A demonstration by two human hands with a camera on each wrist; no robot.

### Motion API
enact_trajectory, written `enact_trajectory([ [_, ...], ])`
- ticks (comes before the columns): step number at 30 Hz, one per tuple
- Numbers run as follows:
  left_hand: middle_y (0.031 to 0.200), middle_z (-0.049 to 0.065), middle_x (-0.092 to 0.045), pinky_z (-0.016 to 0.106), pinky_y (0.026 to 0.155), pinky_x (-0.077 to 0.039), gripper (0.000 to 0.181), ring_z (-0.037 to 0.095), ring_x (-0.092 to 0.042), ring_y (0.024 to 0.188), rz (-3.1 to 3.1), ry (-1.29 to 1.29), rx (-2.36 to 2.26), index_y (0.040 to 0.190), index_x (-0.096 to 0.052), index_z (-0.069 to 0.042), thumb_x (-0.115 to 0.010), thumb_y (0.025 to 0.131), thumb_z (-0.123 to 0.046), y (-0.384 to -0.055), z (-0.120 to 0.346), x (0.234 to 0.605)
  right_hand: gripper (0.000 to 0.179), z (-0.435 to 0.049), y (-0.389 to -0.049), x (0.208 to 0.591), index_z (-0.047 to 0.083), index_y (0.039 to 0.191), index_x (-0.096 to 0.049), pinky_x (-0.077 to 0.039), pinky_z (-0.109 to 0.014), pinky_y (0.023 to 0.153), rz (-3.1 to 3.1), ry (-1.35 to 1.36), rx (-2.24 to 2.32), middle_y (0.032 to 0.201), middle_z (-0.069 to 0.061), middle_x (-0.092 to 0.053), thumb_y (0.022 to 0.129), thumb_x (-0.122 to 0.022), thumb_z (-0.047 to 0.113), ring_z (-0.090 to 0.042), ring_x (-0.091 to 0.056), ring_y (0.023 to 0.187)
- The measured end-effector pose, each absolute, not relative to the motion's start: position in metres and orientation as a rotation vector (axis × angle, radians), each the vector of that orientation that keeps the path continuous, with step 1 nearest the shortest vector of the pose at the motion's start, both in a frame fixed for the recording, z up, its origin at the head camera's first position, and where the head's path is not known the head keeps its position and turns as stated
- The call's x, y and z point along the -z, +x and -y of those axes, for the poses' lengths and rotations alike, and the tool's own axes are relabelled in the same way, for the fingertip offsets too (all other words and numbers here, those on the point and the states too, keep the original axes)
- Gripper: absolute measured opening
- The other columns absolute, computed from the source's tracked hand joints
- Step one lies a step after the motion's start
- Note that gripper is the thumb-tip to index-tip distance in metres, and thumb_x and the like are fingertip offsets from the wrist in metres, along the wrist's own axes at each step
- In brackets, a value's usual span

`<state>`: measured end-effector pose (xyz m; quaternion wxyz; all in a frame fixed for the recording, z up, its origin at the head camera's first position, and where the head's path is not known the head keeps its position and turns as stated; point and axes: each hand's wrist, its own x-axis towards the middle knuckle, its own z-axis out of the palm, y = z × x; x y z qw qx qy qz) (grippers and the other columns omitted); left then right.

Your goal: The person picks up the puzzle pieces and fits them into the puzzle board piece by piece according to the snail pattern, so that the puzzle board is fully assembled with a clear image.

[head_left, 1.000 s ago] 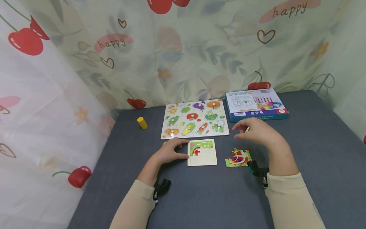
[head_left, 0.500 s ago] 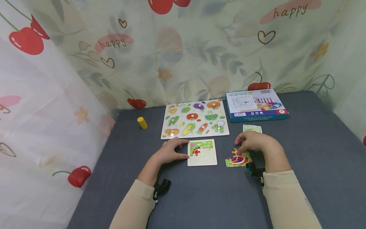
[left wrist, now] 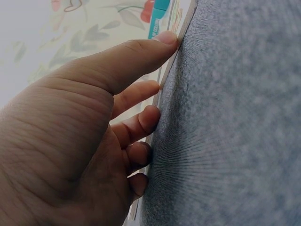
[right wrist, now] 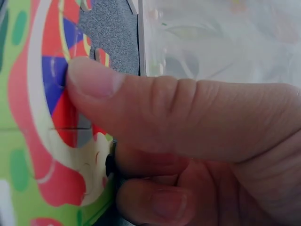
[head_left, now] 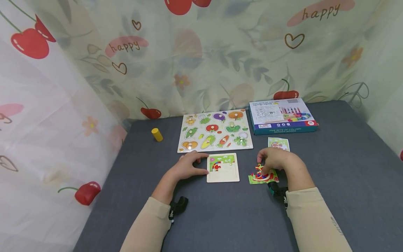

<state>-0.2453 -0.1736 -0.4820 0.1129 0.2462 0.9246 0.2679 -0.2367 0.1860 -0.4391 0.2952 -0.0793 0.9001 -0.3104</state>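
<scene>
A square wooden puzzle tray [head_left: 228, 175] lies mid-table, with several joined pieces [head_left: 225, 159] along its top and left and bare wood elsewhere. My left hand [head_left: 189, 164] rests at the tray's left edge, thumb near the front corner and index finger at the back corner. In the left wrist view the thumb [left wrist: 141, 54] lies straight against a thin edge, the other fingers bent loosely. To the right, my right hand [head_left: 278, 159] reaches down over a heap of red, blue and green puzzle pieces [head_left: 259, 180]. Its thumb [right wrist: 96, 80] presses on a red-and-blue puzzle piece [right wrist: 54, 87]; the index fingertip is hidden behind it.
Behind the tray lies a vegetable puzzle board [head_left: 217, 134]. A blue-edged toy box [head_left: 283, 117] stands at the back right, and a small picture card [head_left: 279, 142] lies behind my right hand. A yellow cylinder [head_left: 156, 134] is at the back left. Patterned curtain hangs behind.
My right hand has come down and toward me, from near the box onto the heap of puzzle pieces, uncovering the picture card. My left hand stays at the tray.
</scene>
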Motion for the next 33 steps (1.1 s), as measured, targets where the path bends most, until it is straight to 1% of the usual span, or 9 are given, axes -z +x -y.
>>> enact_trajectory([
  [3, 0.099, -0.001, -0.051, 0.045, 0.086, -0.031, 0.063, 0.017, -0.047, 0.091, -2.714, 0.725, -0.784, 0.143, -0.061, -0.021, -0.081, 0.088, -0.044, -0.245, 0.173, 0.482, 0.033, -0.186, -0.238, 0.44, 0.007, 0.095, -0.061, -0.037, -0.035, 0.062, -2.387, -0.198, 0.839, 0.087, -0.009, -0.054, 0.075, -0.087, 0.003, -0.024, -0.047, 0.074],
  [6, 0.099, -0.002, -0.051, 0.045, 0.087, -0.03, 0.062, 0.017, -0.047, 0.091, -2.716, 0.723, -0.774, 0.143, -0.061, -0.021, -0.081, 0.088, -0.043, -0.245, 0.173, 0.482, 0.032, -0.187, -0.239, 0.438, 0.007, 0.093, -0.061, -0.038, -0.035, 0.063, -2.385, -0.192, 0.856, 0.085, -0.008, -0.055, 0.075, -0.088, 0.007, -0.024, -0.049, 0.076],
  [12, 0.1, -0.002, -0.051, 0.045, 0.088, -0.03, 0.062, 0.017, -0.047, 0.091, -2.714, 0.721, -0.771, 0.143, -0.061, -0.021, -0.081, 0.088, -0.043, -0.245, 0.173, 0.482, 0.025, -0.19, -0.236, 0.432, 0.007, 0.089, -0.065, -0.042, -0.035, 0.066, -2.395, -0.19, 0.913, 0.086, -0.008, -0.059, 0.079, -0.087, 0.012, -0.024, -0.051, 0.08],
  [17, 0.101, -0.001, -0.051, 0.046, 0.088, -0.03, 0.061, 0.018, -0.047, 0.092, -2.711, 0.72, -0.782, 0.143, -0.061, -0.021, -0.081, 0.089, -0.042, -0.245, 0.173, 0.482, 0.019, -0.189, -0.235, 0.427, 0.006, 0.088, -0.067, -0.042, -0.032, 0.063, -2.381, -0.202, 0.96, 0.084, -0.008, -0.06, 0.083, -0.084, 0.01, -0.023, -0.052, 0.074],
  [21, 0.101, -0.001, -0.051, 0.046, 0.088, -0.03, 0.062, 0.018, -0.047, 0.092, -2.712, 0.721, -0.781, 0.143, -0.061, -0.021, -0.081, 0.089, -0.042, -0.245, 0.172, 0.482, 0.018, -0.19, -0.234, 0.423, 0.003, 0.092, -0.066, -0.045, -0.033, 0.064, -2.358, -0.224, 1.017, 0.084, -0.008, -0.062, 0.086, -0.081, 0.009, -0.022, -0.053, 0.072],
  [27, 0.1, -0.001, -0.051, 0.046, 0.088, -0.029, 0.062, 0.018, -0.047, 0.093, -2.713, 0.718, -0.779, 0.143, -0.061, -0.021, -0.081, 0.088, -0.042, -0.245, 0.172, 0.482, 0.021, -0.194, -0.231, 0.413, 0.0, 0.103, -0.065, -0.055, -0.038, 0.072, -2.349, -0.246, 1.1, 0.091, -0.01, -0.065, 0.091, -0.078, 0.013, -0.024, -0.06, 0.076],
  [33, 0.1, -0.001, -0.051, 0.046, 0.088, -0.029, 0.062, 0.018, -0.047, 0.093, -2.714, 0.721, -0.776, 0.143, -0.061, -0.021, -0.081, 0.088, -0.043, -0.245, 0.173, 0.482, 0.023, -0.195, -0.228, 0.402, 0.001, 0.112, -0.064, -0.054, -0.038, 0.075, -2.362, -0.272, 1.155, 0.096, -0.013, -0.065, 0.097, -0.071, 0.017, -0.026, -0.06, 0.081],
])
